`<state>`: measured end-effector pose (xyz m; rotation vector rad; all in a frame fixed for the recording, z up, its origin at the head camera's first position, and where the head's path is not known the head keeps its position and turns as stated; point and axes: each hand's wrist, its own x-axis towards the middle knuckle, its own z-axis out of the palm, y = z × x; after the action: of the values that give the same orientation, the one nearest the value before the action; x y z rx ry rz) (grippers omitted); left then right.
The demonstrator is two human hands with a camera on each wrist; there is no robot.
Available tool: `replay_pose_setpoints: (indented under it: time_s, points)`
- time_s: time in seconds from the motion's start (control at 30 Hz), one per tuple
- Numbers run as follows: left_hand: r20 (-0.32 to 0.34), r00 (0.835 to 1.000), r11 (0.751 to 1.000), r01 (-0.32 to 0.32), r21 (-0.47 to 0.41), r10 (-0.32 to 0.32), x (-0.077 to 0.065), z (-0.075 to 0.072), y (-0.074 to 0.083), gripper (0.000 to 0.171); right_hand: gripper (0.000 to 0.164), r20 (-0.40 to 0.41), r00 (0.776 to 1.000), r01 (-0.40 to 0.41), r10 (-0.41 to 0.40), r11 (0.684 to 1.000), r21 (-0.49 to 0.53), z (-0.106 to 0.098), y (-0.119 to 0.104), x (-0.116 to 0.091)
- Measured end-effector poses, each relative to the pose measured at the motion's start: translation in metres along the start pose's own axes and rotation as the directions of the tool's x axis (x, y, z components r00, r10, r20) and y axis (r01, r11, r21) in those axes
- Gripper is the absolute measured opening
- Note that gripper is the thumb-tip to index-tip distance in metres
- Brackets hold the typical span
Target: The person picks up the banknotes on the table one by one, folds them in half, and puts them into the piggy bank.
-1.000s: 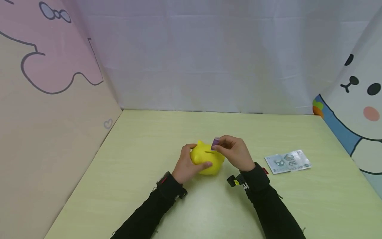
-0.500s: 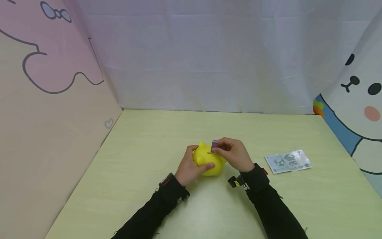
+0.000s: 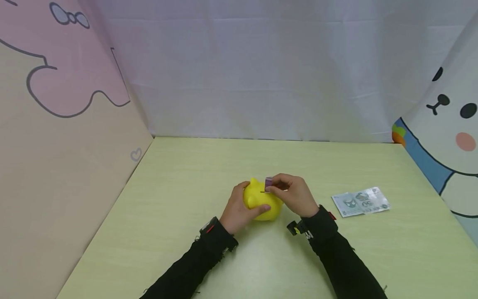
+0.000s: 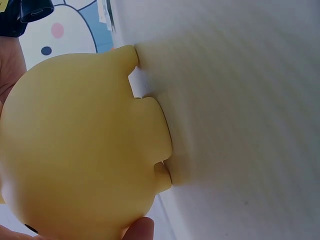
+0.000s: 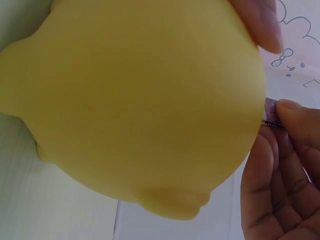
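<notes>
A yellow piggy bank (image 3: 263, 203) stands on its feet on the table, its slot facing up. My left hand (image 3: 240, 209) grips it from the left, thumb along the near side and fingers round the far side. Over the slot my right hand (image 3: 293, 192) pinches a small folded purple banknote (image 3: 268, 183) upright. In the right wrist view the folded banknote (image 5: 271, 111) sits between thumb and fingers, its edge right at the piggy bank's top (image 5: 200, 90). The left wrist view shows the piggy bank's feet (image 4: 152, 132) on the tabletop.
A pale green-grey banknote (image 3: 360, 202) lies flat on the table (image 3: 209, 162) to the right of my right hand. A white curtain (image 3: 261, 74) hangs behind the table, with cartoon-printed panels at both sides.
Both hands and the piggy bank have shifted slightly to the right and nearer. The purple banknote has come down, its lower edge now at the slot. The flat banknote has stayed put.
</notes>
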<state>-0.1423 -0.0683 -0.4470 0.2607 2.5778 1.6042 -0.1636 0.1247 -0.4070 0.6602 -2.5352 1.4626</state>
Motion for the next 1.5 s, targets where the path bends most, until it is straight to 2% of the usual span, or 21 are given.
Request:
replay_pose_setpoints:
  time_s: [0.23,0.63,1.0,1.33,1.5]
  points:
    - [0.001,1.0,1.0,-0.016,0.02,0.016,-0.0006,-0.0004,0.0002,0.096,0.01,-0.006,1.0,0.024,-0.024,0.999,-0.034,0.0002,-0.0013,-0.0002]
    - [0.016,1.0,1.0,-0.017,0.01,0.017,-0.0008,-0.001,0.0007,0.097,0.011,0.012,1.0,-0.005,0.005,1.0,0.0,-0.0004,-0.0006,-0.0008]
    - [0.015,1.0,1.0,-0.023,0.0,0.023,-0.0008,-0.001,0.0009,0.096,0.011,-0.013,0.999,0.047,-0.048,0.997,-0.061,0.0032,-0.0031,0.0]
    - [0.02,0.999,1.0,-0.025,-0.013,0.025,-0.0003,-0.001,-0.0011,0.096,0.009,0.012,0.998,0.063,-0.062,0.997,-0.044,0.0041,0.002,-0.0018]
    - [0.021,0.999,0.999,-0.032,-0.009,0.032,0.0003,-0.0017,-0.0021,0.097,0.014,0.033,0.996,0.081,-0.08,0.995,-0.05,0.0022,0.0036,-0.0027]
